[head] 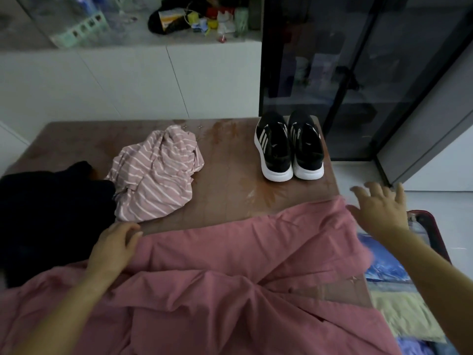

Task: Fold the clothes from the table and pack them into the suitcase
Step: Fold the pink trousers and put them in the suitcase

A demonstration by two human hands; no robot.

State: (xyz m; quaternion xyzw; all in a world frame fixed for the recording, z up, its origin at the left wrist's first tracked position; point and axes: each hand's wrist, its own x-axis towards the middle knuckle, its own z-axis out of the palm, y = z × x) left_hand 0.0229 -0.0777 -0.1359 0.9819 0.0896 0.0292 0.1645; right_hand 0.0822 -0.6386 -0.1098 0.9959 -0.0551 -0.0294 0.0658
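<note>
Two hands at the pink shirt, limp and light, spread over the table beside the suitcase; my left hand pinches its far edge, my right hand hovers open-fingered; I would take corners.

A room in a home.
Sneakers and crumpled clothes lie on the brown table; behind it run white cabinets topped with household clutter; beyond its far right corner stands a dark glass-door wardrobe.
</note>
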